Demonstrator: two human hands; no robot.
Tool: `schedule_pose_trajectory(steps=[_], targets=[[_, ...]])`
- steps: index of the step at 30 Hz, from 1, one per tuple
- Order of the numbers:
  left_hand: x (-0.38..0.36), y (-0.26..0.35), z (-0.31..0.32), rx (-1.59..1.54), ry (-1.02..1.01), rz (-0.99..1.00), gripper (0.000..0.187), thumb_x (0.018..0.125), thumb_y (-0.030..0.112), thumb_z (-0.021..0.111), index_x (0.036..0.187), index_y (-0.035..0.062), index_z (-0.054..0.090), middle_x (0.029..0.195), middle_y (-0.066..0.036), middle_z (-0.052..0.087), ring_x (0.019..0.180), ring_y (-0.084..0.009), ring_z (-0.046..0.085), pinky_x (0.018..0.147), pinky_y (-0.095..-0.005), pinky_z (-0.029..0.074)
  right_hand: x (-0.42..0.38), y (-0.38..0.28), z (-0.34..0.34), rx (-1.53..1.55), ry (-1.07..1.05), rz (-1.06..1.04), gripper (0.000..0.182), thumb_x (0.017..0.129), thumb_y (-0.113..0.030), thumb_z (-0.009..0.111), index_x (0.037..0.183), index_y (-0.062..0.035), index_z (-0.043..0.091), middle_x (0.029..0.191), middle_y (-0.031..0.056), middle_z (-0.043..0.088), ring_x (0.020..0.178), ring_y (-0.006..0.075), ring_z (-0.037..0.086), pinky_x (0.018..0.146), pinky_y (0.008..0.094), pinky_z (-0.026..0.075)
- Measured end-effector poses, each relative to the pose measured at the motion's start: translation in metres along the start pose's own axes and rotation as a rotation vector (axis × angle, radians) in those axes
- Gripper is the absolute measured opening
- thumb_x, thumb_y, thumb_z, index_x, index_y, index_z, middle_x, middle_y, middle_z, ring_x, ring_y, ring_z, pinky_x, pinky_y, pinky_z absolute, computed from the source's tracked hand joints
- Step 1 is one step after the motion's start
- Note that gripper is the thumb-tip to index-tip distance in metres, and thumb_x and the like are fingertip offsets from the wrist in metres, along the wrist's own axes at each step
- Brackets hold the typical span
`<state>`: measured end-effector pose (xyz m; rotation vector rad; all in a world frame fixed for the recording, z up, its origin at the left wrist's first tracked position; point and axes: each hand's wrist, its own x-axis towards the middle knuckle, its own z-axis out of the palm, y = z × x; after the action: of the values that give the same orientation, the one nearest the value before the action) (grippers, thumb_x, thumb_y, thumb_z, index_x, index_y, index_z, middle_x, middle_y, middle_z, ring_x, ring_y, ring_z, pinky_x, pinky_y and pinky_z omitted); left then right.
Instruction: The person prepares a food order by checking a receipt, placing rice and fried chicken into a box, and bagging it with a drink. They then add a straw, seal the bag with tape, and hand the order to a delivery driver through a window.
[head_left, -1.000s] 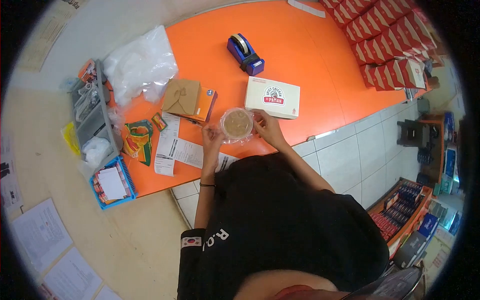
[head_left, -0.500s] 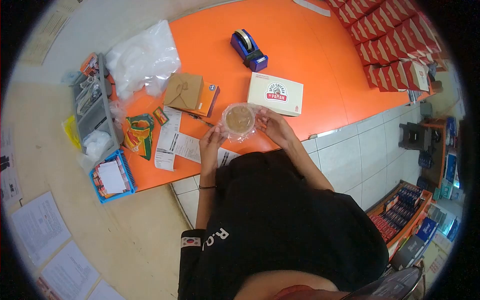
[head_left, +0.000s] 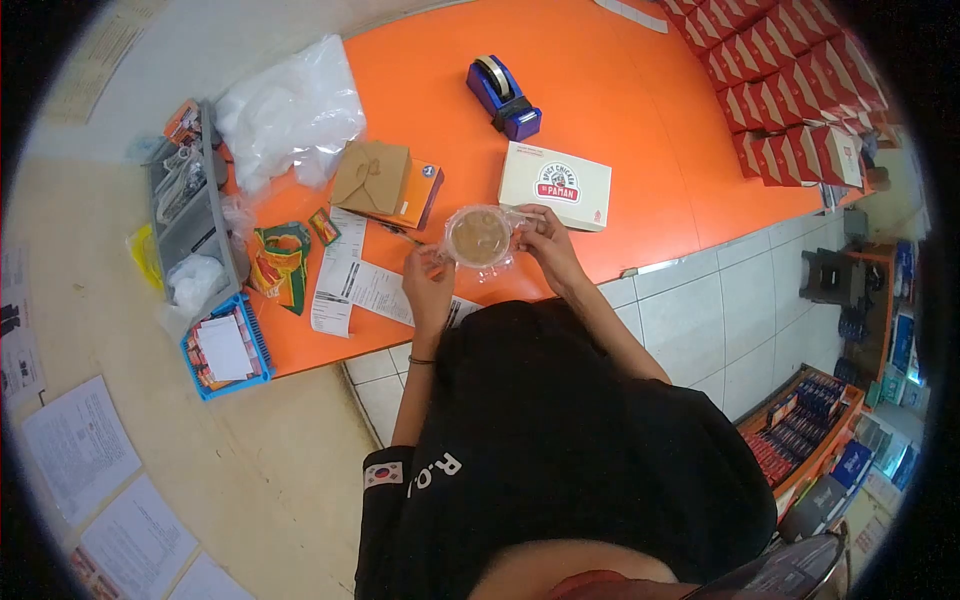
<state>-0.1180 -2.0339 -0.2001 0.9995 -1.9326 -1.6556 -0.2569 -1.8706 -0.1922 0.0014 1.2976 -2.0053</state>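
A round tub point(head_left: 477, 238) with brown contents, covered in clear plastic wrap, is in front of me near the table's front edge. My left hand point(head_left: 429, 285) is at its left side, fingertips pinched on the edge of the clear wrap. On the other side, my right hand point(head_left: 550, 250) grips the wrap's right edge between thumb and fingers. Just behind the tub lies a white box point(head_left: 555, 186) printed "Spicy Chicken Si Paman". Printed receipts point(head_left: 375, 290) lie left of the tub, partly beneath my left hand.
A brown carton point(head_left: 370, 177) rests on an orange box point(head_left: 418, 195). Farther back stands a blue tape dispenser point(head_left: 503, 97). White plastic bags point(head_left: 292, 112), a grey organizer point(head_left: 190, 215) and a blue basket point(head_left: 262, 345) line the left. Red-and-white boxes point(head_left: 785, 95) are stacked at far right.
Both hands have shifted slightly on the wrap, the right hand's fingers drawing a little outward from the tub. The tub stays in nearly the same place.
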Motion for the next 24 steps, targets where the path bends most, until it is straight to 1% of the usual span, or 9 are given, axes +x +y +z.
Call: schedule_pose_trajectory(steps=[2, 6, 9, 11, 14, 15, 17, 19, 24], targets=[[0.000, 0.009, -0.013, 0.244, -0.047, 0.137, 0.021, 0.089, 0.005, 0.058, 0.109, -0.0019, 0.061, 0.099, -0.011, 0.065, 0.089, -0.0226, 0.064, 0.080, -0.0325, 0.053, 0.002, 0.006, -0.004, -0.122, -0.018, -0.081, 0.035, 0.084, 0.002, 0.057, 0.117, -0.0008, 0.047, 0.087, 0.0070, 0.060, 0.077, 0.0125, 0.057, 0.072, 0.0254, 0.047], [-0.010, 0.027, -0.016, 0.218, -0.002, 0.222, 0.021, 0.092, 0.008, 0.055, 0.109, -0.0022, 0.063, 0.096, -0.014, 0.067, 0.085, -0.0229, 0.067, 0.081, -0.0333, 0.053, 0.004, 0.002, -0.011, -0.388, 0.086, 0.030, 0.015, 0.086, -0.003, 0.056, 0.101, 0.0001, 0.054, 0.083, 0.0063, 0.059, 0.074, 0.0123, 0.056, 0.070, 0.0276, 0.047], [-0.008, 0.028, -0.018, -0.027, 0.169, 0.073, 0.021, 0.094, 0.011, 0.050, 0.098, -0.0037, 0.064, 0.091, -0.011, 0.066, 0.083, -0.0208, 0.065, 0.077, -0.0305, 0.051, 0.000, -0.013, -0.006, -0.366, 0.085, 0.208, 0.009, 0.088, -0.008, 0.056, 0.092, 0.0003, 0.057, 0.082, 0.0052, 0.059, 0.074, 0.0112, 0.056, 0.070, 0.0265, 0.045], [-0.004, 0.031, -0.024, -0.796, 0.041, -0.353, 0.023, 0.095, 0.016, 0.049, 0.092, -0.0027, 0.061, 0.082, -0.008, 0.060, 0.081, -0.0152, 0.059, 0.079, -0.0276, 0.047, -0.005, -0.026, 0.001, -0.297, 0.091, 0.309, 0.011, 0.090, -0.011, 0.055, 0.090, -0.0001, 0.058, 0.082, 0.0043, 0.059, 0.074, 0.0107, 0.055, 0.070, 0.0259, 0.045], [-0.001, 0.065, -0.031, -0.863, -0.226, -0.156, 0.020, 0.095, 0.017, 0.048, 0.087, 0.0001, 0.057, 0.075, -0.004, 0.053, 0.077, -0.0103, 0.051, 0.078, -0.0259, 0.043, -0.013, -0.057, 0.022, 0.049, -0.124, 0.213, 0.017, 0.091, -0.017, 0.056, 0.095, -0.0013, 0.060, 0.081, 0.0015, 0.058, 0.074, 0.0096, 0.055, 0.069, 0.0259, 0.044], [-0.003, 0.092, -0.032, -0.862, -0.228, -0.156, 0.020, 0.095, 0.017, 0.048, 0.087, 0.0001, 0.057, 0.075, -0.004, 0.053, 0.077, -0.0103, 0.051, 0.078, -0.0259, 0.043, -0.023, -0.079, 0.041, 0.007, -0.204, 0.141, 0.016, 0.091, -0.016, 0.057, 0.097, -0.0011, 0.060, 0.081, 0.0009, 0.057, 0.075, 0.0087, 0.054, 0.069, 0.0255, 0.044], [-0.013, 0.148, -0.034, -0.354, -0.281, 0.084, 0.021, 0.096, 0.016, 0.047, 0.084, 0.0012, 0.054, 0.073, -0.003, 0.051, 0.069, -0.0097, 0.048, 0.070, -0.0267, 0.042, -0.046, -0.119, 0.073, -0.038, -0.283, 0.069, 0.016, 0.091, -0.014, 0.059, 0.099, -0.0010, 0.060, 0.082, 0.0002, 0.056, 0.076, 0.0078, 0.053, 0.069, 0.0251, 0.044], [-0.019, 0.176, -0.039, -0.414, -0.255, 0.090, 0.021, 0.096, 0.016, 0.046, 0.083, 0.0011, 0.054, 0.072, -0.003, 0.050, 0.066, -0.0102, 0.047, 0.067, -0.0264, 0.041, -0.067, -0.144, 0.095, -0.185, -0.256, -0.131, 0.016, 0.089, -0.009, 0.061, 0.103, -0.0003, 0.058, 0.084, 0.0001, 0.054, 0.079, 0.0070, 0.053, 0.071, 0.0235, 0.045], [-0.015, 0.161, -0.050, -0.170, -0.235, 0.182, 0.021, 0.095, 0.014, 0.046, 0.081, 0.0001, 0.054, 0.069, -0.004, 0.051, 0.062, -0.0100, 0.047, 0.060, -0.0247, 0.038, -0.079, -0.140, 0.083, -0.545, -0.222, -0.099, 0.019, 0.085, -0.002, 0.064, 0.102, 0.0015, 0.058, 0.084, 0.0017, 0.054, 0.080, 0.0084, 0.050, 0.069, 0.0245, 0.042]])
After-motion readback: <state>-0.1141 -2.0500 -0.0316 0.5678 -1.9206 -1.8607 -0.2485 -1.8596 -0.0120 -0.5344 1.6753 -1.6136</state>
